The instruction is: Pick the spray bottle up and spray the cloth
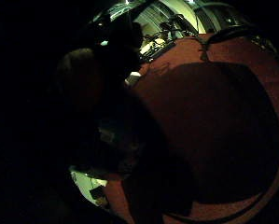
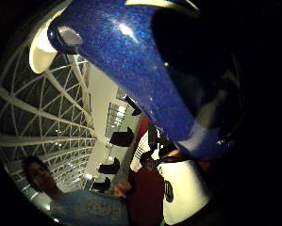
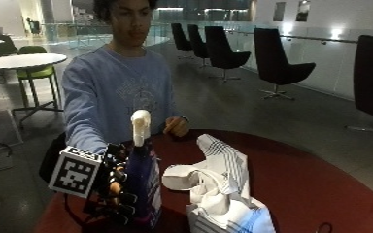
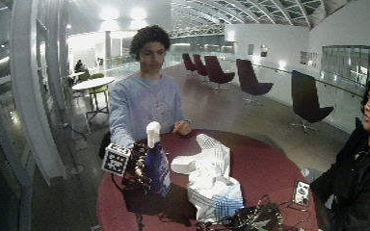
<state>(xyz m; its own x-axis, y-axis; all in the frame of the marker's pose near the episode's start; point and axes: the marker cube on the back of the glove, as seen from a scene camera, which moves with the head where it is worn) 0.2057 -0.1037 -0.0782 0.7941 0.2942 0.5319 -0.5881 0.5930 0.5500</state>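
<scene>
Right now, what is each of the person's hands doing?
Gloved right hand: fingers curled round the blue spray bottle, holding it.
Bare left hand: rests on the red table, holding nothing.

Round dark-red table [image 3: 315, 184]: bears a crumpled white cloth [image 3: 219, 187] with blue stripes at centre, an upright blue spray bottle [image 3: 143, 187] beside it, a bare hand [image 3: 176, 127] at the far edge, and cables [image 4: 249, 219] near a small card [image 4: 301, 193].
</scene>
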